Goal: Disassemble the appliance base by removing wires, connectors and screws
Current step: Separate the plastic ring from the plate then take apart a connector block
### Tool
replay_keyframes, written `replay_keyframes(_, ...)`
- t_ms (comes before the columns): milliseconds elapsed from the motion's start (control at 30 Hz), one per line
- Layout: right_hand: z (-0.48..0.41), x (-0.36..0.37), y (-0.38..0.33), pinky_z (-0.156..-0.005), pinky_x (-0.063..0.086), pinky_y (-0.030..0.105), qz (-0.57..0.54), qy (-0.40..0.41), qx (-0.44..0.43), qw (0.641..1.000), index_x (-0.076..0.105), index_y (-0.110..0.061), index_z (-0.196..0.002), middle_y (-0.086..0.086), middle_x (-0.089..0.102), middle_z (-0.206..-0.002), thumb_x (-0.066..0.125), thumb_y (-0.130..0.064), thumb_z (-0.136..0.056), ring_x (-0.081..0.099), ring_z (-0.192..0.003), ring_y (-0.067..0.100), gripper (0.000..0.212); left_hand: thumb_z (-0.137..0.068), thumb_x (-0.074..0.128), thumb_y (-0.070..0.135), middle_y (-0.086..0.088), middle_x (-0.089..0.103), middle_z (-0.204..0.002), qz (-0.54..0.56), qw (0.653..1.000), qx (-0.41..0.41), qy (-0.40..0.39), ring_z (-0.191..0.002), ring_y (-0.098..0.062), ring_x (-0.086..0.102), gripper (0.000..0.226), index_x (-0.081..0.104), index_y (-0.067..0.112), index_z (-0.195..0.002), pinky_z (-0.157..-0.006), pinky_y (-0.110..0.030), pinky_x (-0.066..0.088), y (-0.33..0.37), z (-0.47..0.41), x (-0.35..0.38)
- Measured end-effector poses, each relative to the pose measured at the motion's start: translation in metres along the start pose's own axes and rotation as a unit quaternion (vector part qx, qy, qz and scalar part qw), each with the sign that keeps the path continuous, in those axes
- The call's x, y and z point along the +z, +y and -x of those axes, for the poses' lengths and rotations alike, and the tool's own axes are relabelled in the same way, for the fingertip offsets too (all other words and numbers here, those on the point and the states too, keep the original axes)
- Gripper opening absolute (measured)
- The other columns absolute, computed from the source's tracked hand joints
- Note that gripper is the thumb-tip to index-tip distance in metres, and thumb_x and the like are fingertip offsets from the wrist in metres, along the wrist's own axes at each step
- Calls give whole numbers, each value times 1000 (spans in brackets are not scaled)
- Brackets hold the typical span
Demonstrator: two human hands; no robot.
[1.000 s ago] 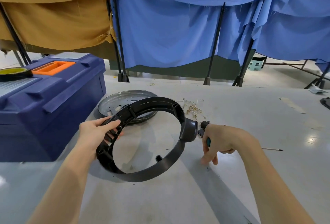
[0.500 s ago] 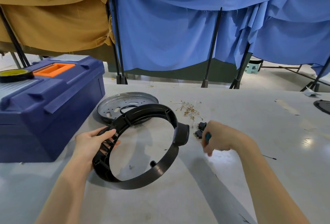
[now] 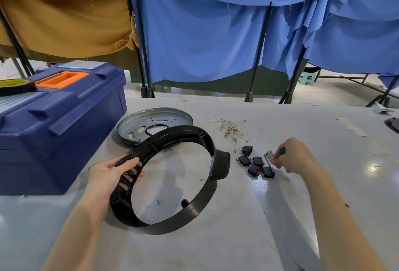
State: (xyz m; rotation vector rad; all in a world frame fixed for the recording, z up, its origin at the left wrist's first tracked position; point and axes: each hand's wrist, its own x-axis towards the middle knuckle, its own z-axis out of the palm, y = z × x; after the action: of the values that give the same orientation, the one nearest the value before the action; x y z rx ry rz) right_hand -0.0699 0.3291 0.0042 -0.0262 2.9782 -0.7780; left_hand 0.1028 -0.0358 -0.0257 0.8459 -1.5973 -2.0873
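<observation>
Head view: the left hand (image 3: 108,175) grips the left rim of the black base ring (image 3: 200,208), fingers curled about it. The ring's near edge rests on the table (image 3: 216,247) between both hands. The right hand (image 3: 295,158) is curled round a green-handled tool (image 3: 282,151), just beside small black switches (image 3: 254,166).

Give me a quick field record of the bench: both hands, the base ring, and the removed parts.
left hand: grips the black ring at its left rim
black ring: tilted, near edge on the table
right hand: holds a teal-handled tool, fingertips by the silver screws
black connectors: loose cluster between ring and right hand
wires: loose pile behind the connectors
metal plate: flat behind the ring, beside the blue toolbox
</observation>
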Motion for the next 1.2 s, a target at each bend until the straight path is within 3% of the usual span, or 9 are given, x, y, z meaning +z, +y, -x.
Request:
replay_keyframes(100,0,5,0,-63,52,38,7,-20,4,1000,69,10,-84,29,70,-82,69,3,-75,55,-55,28,12,-74,78,7,-23,73,-80,-8,1000,3,-3,-76,-35,73,21,73,12,-94,-71,-40,61,-2,-3,-2)
replay_keyframes(233,0,-1,0,-66,56,38,17,-5,-7,1000,71,1,-78,16,72,-71,66,-1,-83,59,-50,26,7,-74,79,8,-23,73,-81,-14,1000,8,-7,-78,-37,73,22,73,11,-96,-76,-43,60,-4,-5,-4)
replay_keyframes(400,8,-11,-16,-51,48,29,5,23,-79,997,69,-12,-68,4,67,-61,73,-7,-81,56,-48,18,14,-73,79,10,-21,74,-80,-14,1000,8,-7,-77,-35,73,24,73,15,-96,-77,-43,59,-6,-9,-5)
replay_keyframes(667,61,25,-88,-41,41,19,-2,-214,-247,945,70,-23,-77,4,68,-61,81,-25,-76,53,-42,10,12,-70,83,14,-23,73,-84,5,1000,0,-15,-82,-38,72,28,74,14,-97,-90,-49,54,-9,-17,-14)
replay_keyframes(767,72,54,-100,-70,55,31,48,-223,-285,931,65,-23,-96,4,69,-91,81,-36,-74,65,-79,19,31,-71,82,15,-21,74,-85,12,1000,-2,-15,-81,-36,73,28,73,14,-98,-90,-48,54,-8,-19,-18)
replay_keyframes(900,81,80,-105,-96,48,39,79,-197,-349,913,63,-26,-116,-3,65,-115,71,-44,-80,59,-105,21,40,-71,82,15,-21,74,-85,16,1000,11,-23,-82,-35,73,31,72,12,-101,-88,-46,54,-9,-20,-20)
replay_keyframes(1000,91,95,-112,-80,44,17,48,-182,-394,900,55,-34,-125,-21,57,-92,69,-39,-85,55,-86,3,43,-71,81,16,-22,74,-85,9,999,22,-44,-81,-34,73,34,72,12,-103,-78,-42,60,-11,-18,-17)
replay_keyframes(1100,99,111,-129,-67,41,28,70,-182,-407,893,47,-27,-126,-12,49,-78,66,-50,-85,51,-75,15,50,-68,82,16,-23,73,-87,16,998,23,-53,-82,-34,73,39,71,13,-105,-69,-36,61,-11,-17,-14)
replay_keyframes(1200,109,121,-142,-75,43,35,124,-163,-449,870,47,-14,-126,8,61,-101,57,-48,-92,54,-83,27,49,-62,84,16,-23,73,-88,30,998,23,-56,-82,-36,73,46,71,11,-106,-60,-31,59,-12,-17,-14)
